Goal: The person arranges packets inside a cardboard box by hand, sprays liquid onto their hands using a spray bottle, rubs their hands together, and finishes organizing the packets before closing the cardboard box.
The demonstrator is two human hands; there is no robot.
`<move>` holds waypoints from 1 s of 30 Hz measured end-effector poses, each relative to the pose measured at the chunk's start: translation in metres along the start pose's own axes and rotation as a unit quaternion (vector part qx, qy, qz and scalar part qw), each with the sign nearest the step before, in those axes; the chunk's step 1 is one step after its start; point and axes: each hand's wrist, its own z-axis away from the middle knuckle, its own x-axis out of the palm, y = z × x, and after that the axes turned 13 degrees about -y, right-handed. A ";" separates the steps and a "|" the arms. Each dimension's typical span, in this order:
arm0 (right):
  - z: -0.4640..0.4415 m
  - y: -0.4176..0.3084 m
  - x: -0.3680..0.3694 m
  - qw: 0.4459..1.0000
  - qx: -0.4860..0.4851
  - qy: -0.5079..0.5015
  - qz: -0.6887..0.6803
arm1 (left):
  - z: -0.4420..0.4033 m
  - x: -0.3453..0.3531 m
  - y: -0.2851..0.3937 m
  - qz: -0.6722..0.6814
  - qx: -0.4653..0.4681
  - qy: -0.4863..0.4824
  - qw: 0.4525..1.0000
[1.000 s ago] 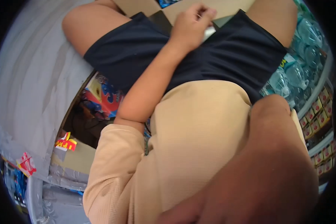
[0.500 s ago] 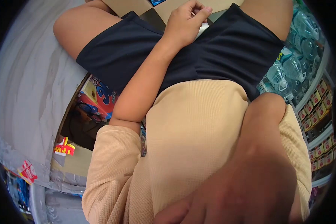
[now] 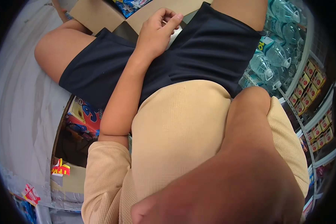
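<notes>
Left hand (image 3: pixel 157 34) low, right hand (image 3: pixel 220 192) raised close

A red-and-blue carton (image 3: pixel 85 115) sits to your left. An open cardboard box (image 3: pixel 97 16) holds blue packets (image 3: pixel 132 5). Before it, your left hand has fingers loosely half curled; whether they grip anything, I can't tell. A white item (image 3: pixel 174 36) shows just beside them. Your right hand is blurred; I can't make out its fingers. Clear bottles (image 3: pixel 274 54) crowd your right.

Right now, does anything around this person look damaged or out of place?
Yes, two ragged scraps at the lower left: a red-and-yellow scrap and a red-and-white scrap, both near the edge of the grey surface. Their uneven outlines look torn, perhaps leftover packaging. I see no spill.
</notes>
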 end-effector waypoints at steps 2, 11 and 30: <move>0.000 -0.004 -0.002 1.000 0.007 0.000 0.001 | 0.000 -0.001 0.001 0.008 -0.014 -0.018 1.000; -0.004 -0.016 -0.018 0.999 0.042 -0.026 -0.006 | -0.002 0.002 0.002 -0.012 -0.010 -0.002 1.000; -0.008 -0.023 -0.031 0.994 0.095 -0.031 -0.041 | 0.004 0.000 0.009 -0.032 -0.016 -0.009 0.999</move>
